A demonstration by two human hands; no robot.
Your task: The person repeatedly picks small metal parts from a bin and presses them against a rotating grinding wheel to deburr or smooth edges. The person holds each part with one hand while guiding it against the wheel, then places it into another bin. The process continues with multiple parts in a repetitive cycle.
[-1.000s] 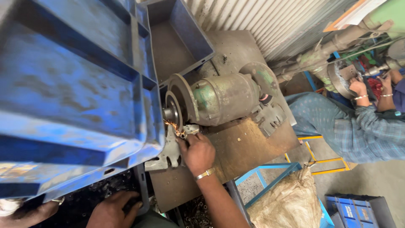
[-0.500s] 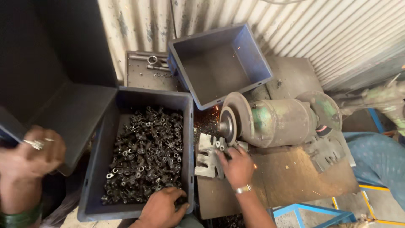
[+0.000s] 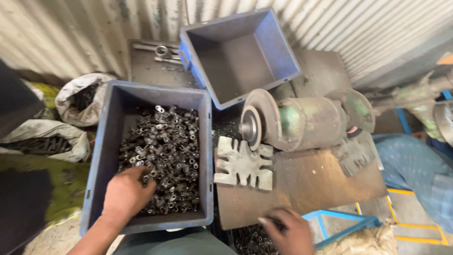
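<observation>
My left hand reaches into a blue crate full of small dark metal parts, its fingers curled down into the pile. My right hand is low at the bottom edge, blurred, over the front of the rusty metal bench plate; whether it holds a part is unclear. A green bench grinder with its wheel stands on the plate, and a slotted grey metal rest lies in front of the wheel.
An empty blue crate leans against the corrugated wall behind the grinder. Sacks of parts lie at the left. A light blue frame sits at lower right, and another person's blue-clothed leg at the far right.
The view swung down and steadied. My right hand has left the grinding wheel and dropped toward the bench's front edge. My left hand stays in the crate of parts.
</observation>
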